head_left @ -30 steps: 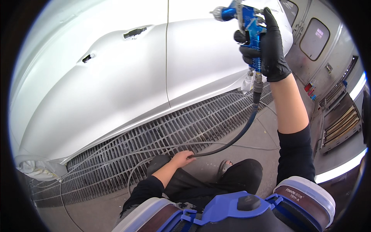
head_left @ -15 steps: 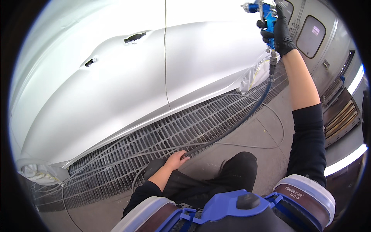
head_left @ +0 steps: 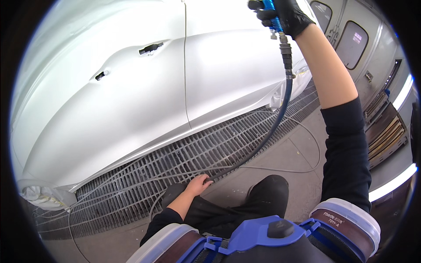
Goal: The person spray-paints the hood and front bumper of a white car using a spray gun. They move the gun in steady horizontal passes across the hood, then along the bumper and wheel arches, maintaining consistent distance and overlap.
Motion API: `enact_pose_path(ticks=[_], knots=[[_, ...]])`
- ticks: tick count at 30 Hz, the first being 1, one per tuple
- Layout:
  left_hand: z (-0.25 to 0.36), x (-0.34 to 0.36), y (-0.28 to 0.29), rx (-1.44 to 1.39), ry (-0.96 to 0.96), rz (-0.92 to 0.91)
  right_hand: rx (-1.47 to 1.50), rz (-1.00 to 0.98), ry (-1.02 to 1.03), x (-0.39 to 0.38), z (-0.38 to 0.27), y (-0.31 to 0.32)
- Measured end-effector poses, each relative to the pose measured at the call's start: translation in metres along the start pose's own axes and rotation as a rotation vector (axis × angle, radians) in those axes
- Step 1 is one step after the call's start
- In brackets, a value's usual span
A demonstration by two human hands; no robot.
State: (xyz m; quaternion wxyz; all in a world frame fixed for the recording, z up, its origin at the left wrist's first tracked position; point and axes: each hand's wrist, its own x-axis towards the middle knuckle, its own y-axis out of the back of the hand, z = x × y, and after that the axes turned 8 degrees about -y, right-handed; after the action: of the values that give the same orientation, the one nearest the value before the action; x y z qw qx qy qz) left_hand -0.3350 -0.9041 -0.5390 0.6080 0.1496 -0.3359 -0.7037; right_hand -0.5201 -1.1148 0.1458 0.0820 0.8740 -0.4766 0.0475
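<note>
**Spray gun held high beside the silver car**

The spray gun [head_left: 271, 13], blue and partly cut off by the top edge of the view, sits in the right hand [head_left: 285, 15], which wears a black glove and is clenched around the gun's grip. The right arm reaches up and forward, its forearm bare above a black sleeve. From the gun's base a metal fitting runs into a dark blue hose [head_left: 280, 109] that hangs down in a curve, crosses the floor grate [head_left: 175, 162] and ends at the left hand [head_left: 198, 184]. That hand is bare and rests low near the person's knee, its fingers curled on the hose. The silver car [head_left: 131, 87] fills the left and middle of the view, with 2 dark openings in its door panels. Masking paper [head_left: 41, 195] covers the car at lower left. A thin grey line [head_left: 307, 144] loops across the floor.
</note>
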Motion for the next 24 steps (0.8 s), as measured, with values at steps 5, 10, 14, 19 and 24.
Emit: enact_pose_path(ticks=[5,10,14,19,24], knots=[[0.006,-0.001,0.007,-0.001,0.094,0.007,0.002,-0.18,-0.041,0.029,-0.011,0.015],[0.017,-0.001,0.016,-0.038,0.159,0.035,0.045,0.051,-0.071,0.032,0.01,0.083],[0.017,-0.001,0.011,0.0,0.159,-0.025,0.065,0.662,0.084,0.014,0.055,0.13],[0.003,-0.001,-0.01,-0.042,0.256,-0.059,-0.076,0.837,0.152,0.0,0.155,0.155],[-0.031,0.004,-0.011,0.076,0.378,-0.339,0.216,0.444,-0.088,-0.075,0.261,0.151]])
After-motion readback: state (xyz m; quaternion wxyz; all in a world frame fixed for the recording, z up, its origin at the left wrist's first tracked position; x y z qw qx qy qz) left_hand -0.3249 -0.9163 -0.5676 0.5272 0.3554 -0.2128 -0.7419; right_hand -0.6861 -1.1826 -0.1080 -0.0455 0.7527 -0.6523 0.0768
